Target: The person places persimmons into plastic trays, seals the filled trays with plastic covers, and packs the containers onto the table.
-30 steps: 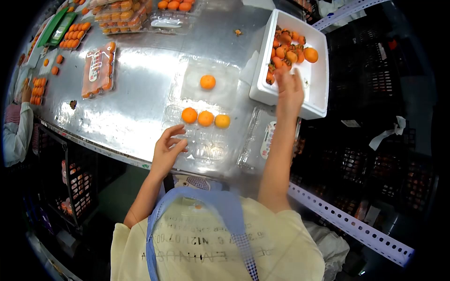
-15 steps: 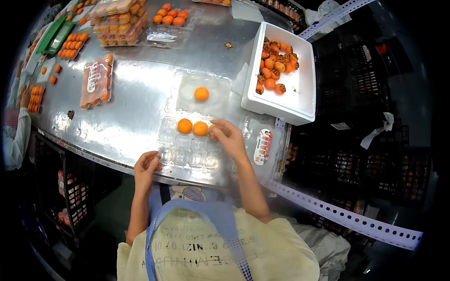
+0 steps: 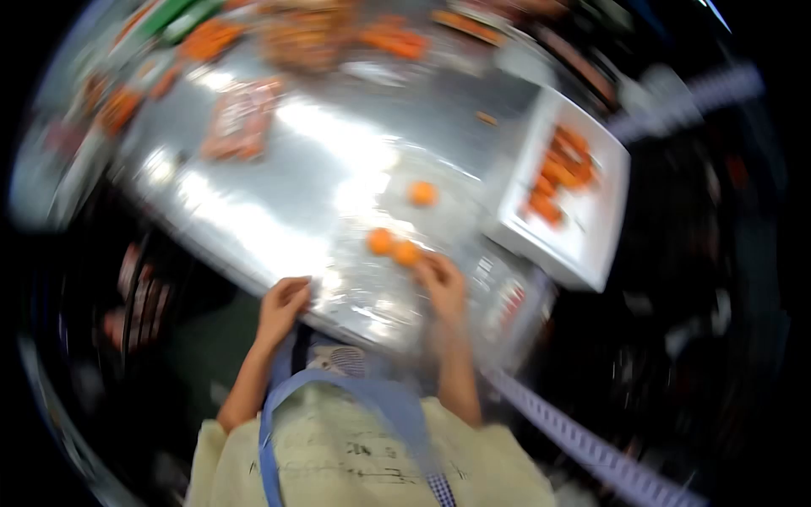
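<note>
The view is smeared by motion. A clear plastic clamshell tray [image 3: 366,297] lies by the near table edge, its lid folded back. Two orange persimmons [image 3: 380,241] sit side by side in its far row; another persimmon [image 3: 421,193] rests on the lid. My right hand [image 3: 443,283] is at the spot right of the pair, fingers closed around a persimmon that they almost wholly hide. At the tray's near left corner, my left hand [image 3: 285,306] has its thumb and fingers pinched on the tray's edge.
A white foam box [image 3: 598,221] holding loose persimmons [image 3: 557,173] stands to the right. A filled pack [image 3: 242,120] lies at left on the metal table [image 3: 190,211]; stacked packs [image 3: 306,35] stand behind. A person's arm [image 3: 80,173] shows far left. A perforated metal bar [image 3: 583,439] runs lower right.
The camera has turned, so the table appears tilted and shifted rightward, and blurred. Both hands keep about the same places at the tray. The two persimmons in the row and the one on the lid stay put.
</note>
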Demonstrator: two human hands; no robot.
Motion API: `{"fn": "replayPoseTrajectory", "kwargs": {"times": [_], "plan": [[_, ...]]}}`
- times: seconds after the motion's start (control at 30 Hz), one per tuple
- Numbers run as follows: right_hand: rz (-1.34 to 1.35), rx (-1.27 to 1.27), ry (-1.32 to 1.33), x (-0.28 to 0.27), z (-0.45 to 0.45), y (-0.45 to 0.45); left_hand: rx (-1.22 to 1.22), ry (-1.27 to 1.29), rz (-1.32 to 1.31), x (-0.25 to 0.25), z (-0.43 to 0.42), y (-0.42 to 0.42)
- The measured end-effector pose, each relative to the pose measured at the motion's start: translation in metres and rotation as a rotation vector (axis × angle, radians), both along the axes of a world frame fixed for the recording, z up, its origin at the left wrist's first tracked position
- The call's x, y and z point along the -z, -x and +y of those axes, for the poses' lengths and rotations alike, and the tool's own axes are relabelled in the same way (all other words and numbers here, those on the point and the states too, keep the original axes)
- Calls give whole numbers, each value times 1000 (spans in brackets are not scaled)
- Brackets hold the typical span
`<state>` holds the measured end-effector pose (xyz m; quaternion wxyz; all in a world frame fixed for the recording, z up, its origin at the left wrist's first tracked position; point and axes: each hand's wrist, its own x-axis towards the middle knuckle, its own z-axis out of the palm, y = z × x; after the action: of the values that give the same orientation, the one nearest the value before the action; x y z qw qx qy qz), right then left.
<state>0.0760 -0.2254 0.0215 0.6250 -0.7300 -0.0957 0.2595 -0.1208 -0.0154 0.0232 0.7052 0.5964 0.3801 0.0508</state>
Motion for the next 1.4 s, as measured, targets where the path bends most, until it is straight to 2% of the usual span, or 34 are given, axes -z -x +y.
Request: {"fn": "replayPoseTrajectory", "kwargs": {"times": [0.03, 0.17, 0.27, 0.43, 0.47, 0.53, 0.57, 0.67, 0.73, 0.77, 0.8, 0.83, 1.0, 1.17, 1.3, 1.4], "plan": [[-73, 7, 70, -9, 7, 1, -76, -3, -2, 5, 2, 8], [-129, -73, -15, -2, 7, -10, -334, -103, -86, 28, 29, 45], [-123, -99, -24, -6, 16, -4, -586, -367, 32, 26, 67, 88], [-194, -116, 34, -34, 58, 3, -994, -742, 173, 36, 188, 211], [-192, -117, 17, -37, 71, 10, -1115, -709, 107, 39, 220, 241], [-200, -97, 24, -43, 98, 23, -1112, -892, 442, 57, 279, 294], [-198, -83, 25, -44, 116, 33, -1075, -899, 570, 69, 312, 321], [-214, -99, 70, -42, 158, 55, -988, -676, 858, 116, 380, 373], [-227, -106, 60, -42, 192, 73, -899, -470, 984, 169, 416, 405], [-216, -132, 79, -45, 211, 83, -786, -486, 1059, 192, 428, 429], [-212, -158, 102, -46, 225, 90, -827, -215, 1008, 203, 436, 429], [-208, -186, 129, -47, 240, 98, -834, -65, 983, 212, 441, 429], [-172, -240, 218, -52, 308, 133, -896, 257, 762, 211, 447, 425], [-149, -321, 216, -42, 347, 145, -975, 405, 521, 188, 439, 418], [-180, -412, 237, -46, 377, 150, -1080, 591, 310, 142, 451, 406], [-190, -471, 234, -47, 392, 150, -1042, 657, 230, 159, 467, 419]]}}
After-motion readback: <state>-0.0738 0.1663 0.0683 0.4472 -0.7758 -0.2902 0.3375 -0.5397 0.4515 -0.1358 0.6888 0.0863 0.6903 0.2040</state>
